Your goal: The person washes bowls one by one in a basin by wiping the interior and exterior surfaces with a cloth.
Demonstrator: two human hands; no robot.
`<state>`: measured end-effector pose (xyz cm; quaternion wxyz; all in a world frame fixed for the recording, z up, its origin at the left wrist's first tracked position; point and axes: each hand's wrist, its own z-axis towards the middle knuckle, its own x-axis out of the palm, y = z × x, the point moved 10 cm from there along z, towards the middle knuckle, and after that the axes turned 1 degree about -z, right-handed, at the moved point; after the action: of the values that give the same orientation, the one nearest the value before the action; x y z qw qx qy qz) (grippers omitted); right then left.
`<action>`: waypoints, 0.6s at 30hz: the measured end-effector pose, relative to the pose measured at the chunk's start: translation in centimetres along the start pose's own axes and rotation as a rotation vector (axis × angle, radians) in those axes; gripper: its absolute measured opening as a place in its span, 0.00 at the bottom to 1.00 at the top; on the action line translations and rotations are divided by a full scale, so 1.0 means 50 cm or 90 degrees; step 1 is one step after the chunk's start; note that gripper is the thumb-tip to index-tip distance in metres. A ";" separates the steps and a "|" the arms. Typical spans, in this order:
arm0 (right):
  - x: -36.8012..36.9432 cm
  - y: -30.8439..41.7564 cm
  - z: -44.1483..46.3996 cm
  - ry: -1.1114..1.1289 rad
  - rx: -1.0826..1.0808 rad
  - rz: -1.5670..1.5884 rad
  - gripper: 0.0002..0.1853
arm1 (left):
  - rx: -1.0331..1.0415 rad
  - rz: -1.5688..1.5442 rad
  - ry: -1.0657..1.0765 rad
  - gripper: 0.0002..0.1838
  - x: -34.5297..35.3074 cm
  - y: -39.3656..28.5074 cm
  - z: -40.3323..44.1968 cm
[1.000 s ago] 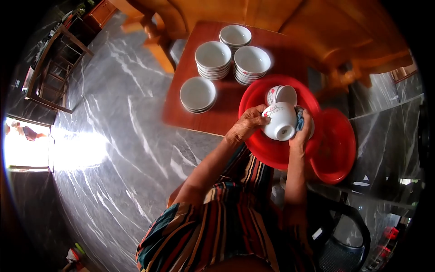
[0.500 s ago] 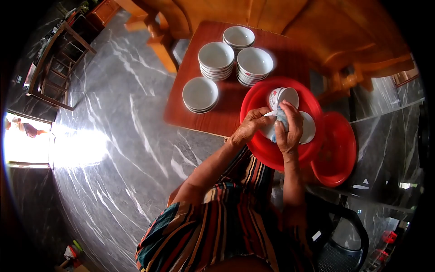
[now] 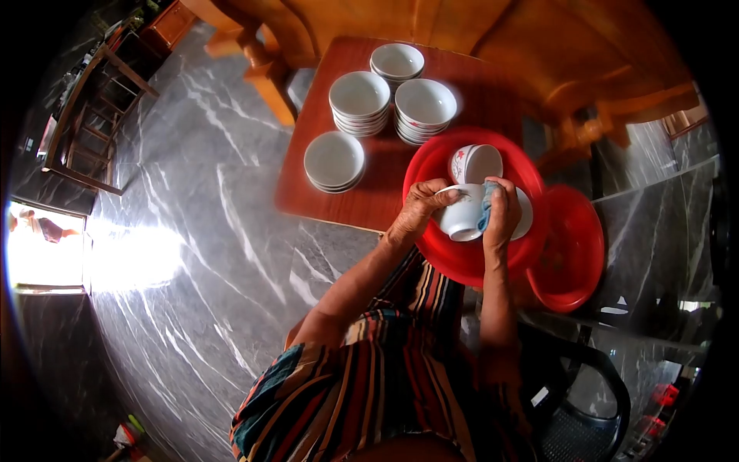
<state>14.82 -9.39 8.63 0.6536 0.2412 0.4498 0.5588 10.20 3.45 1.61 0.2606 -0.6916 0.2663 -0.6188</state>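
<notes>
My left hand (image 3: 423, 206) grips the left rim of a white bowl (image 3: 462, 215), tilted with its foot toward me. A blue cloth (image 3: 486, 206) is pressed against the bowl's right side by my right hand (image 3: 502, 209), its fingers closed round the cloth. Both hands are over a large red basin (image 3: 439, 258). Inside the basin, white bowls with a red flower pattern (image 3: 483, 163) lie on their sides beyond my hands, and another white bowl (image 3: 523, 215) shows partly behind my right hand.
Four stacks of white bowls (image 3: 359, 96) stand on a reddish-brown table (image 3: 296, 185). A second red basin (image 3: 573, 262) is at the right. Carved wooden furniture (image 3: 462, 27) borders the table's far side. A black chair (image 3: 585, 431) is at the lower right.
The bowl has turned in my hands, from foot facing up to its side showing. My right hand and the cloth have moved from across the bowl to its right side.
</notes>
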 end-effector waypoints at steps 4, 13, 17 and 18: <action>-0.020 -0.078 -0.005 -0.027 0.116 -0.001 0.21 | 0.139 0.015 -0.002 0.09 -0.017 -0.023 0.004; 0.021 -0.187 -0.039 -0.033 0.355 0.394 0.17 | 0.161 -0.070 -0.073 0.09 -0.049 -0.022 0.007; 0.034 -0.146 -0.052 -0.109 0.463 0.540 0.16 | 0.173 -0.078 -0.060 0.08 -0.048 -0.027 0.011; 0.039 -0.149 -0.058 -0.117 0.498 0.558 0.17 | 0.189 -0.068 -0.063 0.08 -0.050 -0.030 0.010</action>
<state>16.08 -10.02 0.51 0.2608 0.6745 0.4226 0.5463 10.51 6.29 0.78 0.3394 -0.6883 0.1216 -0.6295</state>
